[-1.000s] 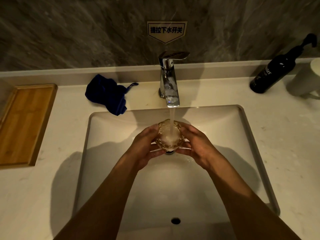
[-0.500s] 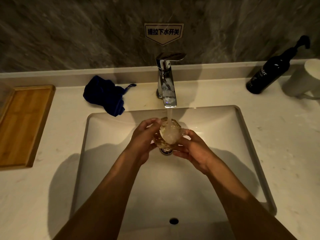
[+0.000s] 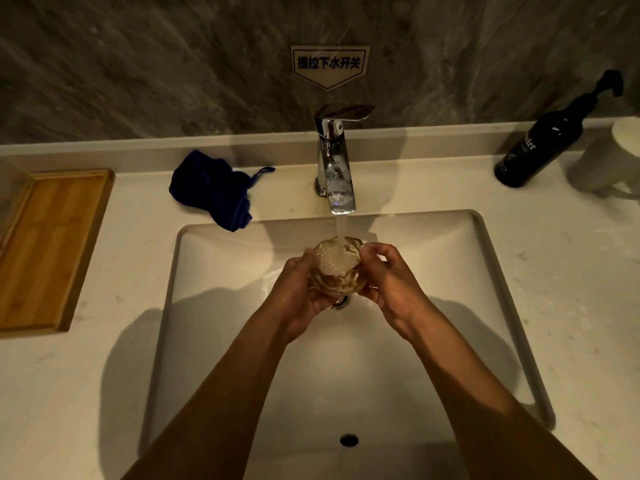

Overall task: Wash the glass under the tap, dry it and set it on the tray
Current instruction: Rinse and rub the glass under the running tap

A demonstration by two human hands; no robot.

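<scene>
A clear cut glass is held over the white sink, directly under the chrome tap. Water streams from the spout into the glass and foams inside it. My left hand cups the glass from the left and below. My right hand grips its right side, with fingers at the rim. A dark blue cloth lies crumpled on the counter left of the tap. The wooden tray sits at the far left of the counter, with nothing on it.
A black pump bottle leans at the back right, beside a white mug. The pale stone counter surrounds the sink. A sign hangs on the dark wall above the tap. An overflow hole shows at the sink's near wall.
Both hands have turned the glass under the running water and shifted their grip. My right fingers now reach up to the rim. The view has shifted slightly.
</scene>
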